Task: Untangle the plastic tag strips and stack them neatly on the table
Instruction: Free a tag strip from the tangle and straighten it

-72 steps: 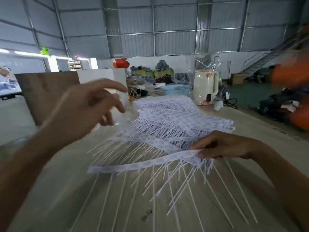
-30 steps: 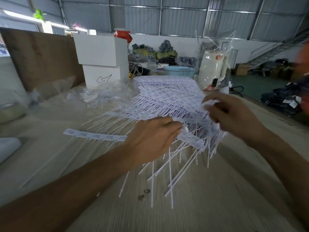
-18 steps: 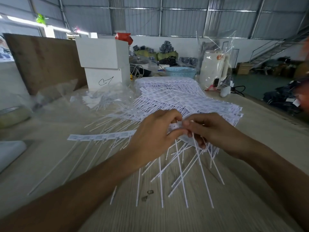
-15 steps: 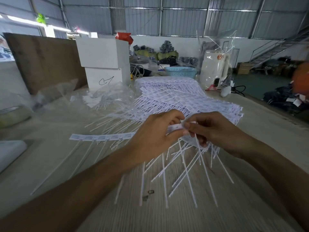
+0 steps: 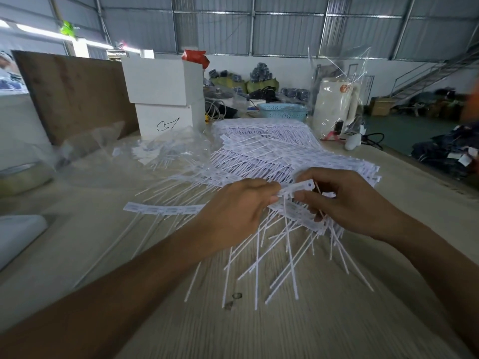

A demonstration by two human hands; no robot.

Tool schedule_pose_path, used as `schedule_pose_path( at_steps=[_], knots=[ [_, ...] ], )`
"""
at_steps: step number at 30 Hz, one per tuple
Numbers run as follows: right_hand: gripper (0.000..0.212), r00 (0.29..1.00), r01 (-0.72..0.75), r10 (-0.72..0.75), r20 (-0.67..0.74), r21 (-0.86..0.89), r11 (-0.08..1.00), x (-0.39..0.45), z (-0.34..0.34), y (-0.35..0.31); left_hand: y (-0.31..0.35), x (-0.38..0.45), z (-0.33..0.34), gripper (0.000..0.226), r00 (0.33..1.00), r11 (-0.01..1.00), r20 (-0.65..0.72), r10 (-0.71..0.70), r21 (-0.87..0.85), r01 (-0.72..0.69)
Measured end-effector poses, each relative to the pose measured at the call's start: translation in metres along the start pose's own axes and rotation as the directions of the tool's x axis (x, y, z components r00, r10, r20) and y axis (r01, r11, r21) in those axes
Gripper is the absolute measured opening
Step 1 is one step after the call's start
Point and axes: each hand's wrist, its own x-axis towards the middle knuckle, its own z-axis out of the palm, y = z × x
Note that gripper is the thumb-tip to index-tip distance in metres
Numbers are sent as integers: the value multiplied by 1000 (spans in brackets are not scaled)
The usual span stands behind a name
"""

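The white plastic tag strip [image 5: 295, 189], a flat header band with thin stems hanging from it, is held just above the near edge of the large heap of white tag strips [image 5: 272, 156] on the pale wooden table [image 5: 337, 320]. The left hand [image 5: 238, 211] pinches the band's left part between thumb and curled fingers. The right hand [image 5: 347, 200] pinches its right end, fingers curled round it, the holed tip showing above the thumb. Its stems cross those of neighbouring strips below.

Judgement: the step in hand is freeing this strip. It is best done by keeping the band level and taut between both pinches, then drawing it toward the body along the line of the stems so they slide out rather than snag or bend. A sideways pull is likely to drag neighbours along.

One separated flat strip [image 5: 163, 209] lies on the table left of the hands. Behind stand two stacked white boxes [image 5: 163, 99], crumpled clear plastic bags [image 5: 160, 149] and a light blue plastic basket [image 5: 283, 114].

Against the frame half a second earlier, the hands sit in much the same place; the strip's right end is now raised slightly higher and clearer of the heap.
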Motion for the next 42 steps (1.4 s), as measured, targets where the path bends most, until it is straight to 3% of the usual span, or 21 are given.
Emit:
schedule_pose_path(
  at_steps=[4, 9, 16, 18, 20, 23, 26, 28, 31, 42],
  knots=[
    [4, 997, 76, -77, -3, -107, 991, -1, 1, 1, -2, 0, 3, 24, 999, 997, -17, -29, -76, 28],
    [11, 999, 49, -48, 6, -105, 993, 0, 2, 6, -4, -2, 6, 21, 999, 997, -30, -36, -65, 34],
    [62, 999, -16, 20, 29, -124, 992, 0, -4, 13, 1, -5, 3, 27, 1000, 999, -5, 3, -32, -4],
    [49, 998, -52, 57, 36, -119, 992, 0, -5, 14, 2, -6, 1, 28, 1000, 999, 9, 29, -23, -28],
    [18, 1000, -30, 31, 2, -180, 983, 2, -5, 12, 2, -5, 1, 29, 999, 999, 22, 34, -9, -34],
    [36, 998, -2, -15, -56, -298, 955, 4, -12, 14, 1, -5, 1, 29, 999, 999, 21, 46, -24, -45],
    [37, 985, -47, -26, -173, -405, 913, 3, -30, 21, 0, -11, 1, 31, 998, 998, 20, 61, -37, -60],
    [34, 968, -105, 44, -249, -236, 966, 2, -36, 23, -2, -12, 0, 33, 999, 998, 12, 43, -47, -42],
    [33, 967, -151, 158, -200, 48, 987, 3, -19, 14, -3, -9, 1, 31, 998, 996, -55, -5, -92, -1],
    [35, 955, -289, 236, 179, 396, 872, -3, 16, -10, 6, -7, 0, 21, 968, 975, -222, -114, -211, 66]
  ],
)
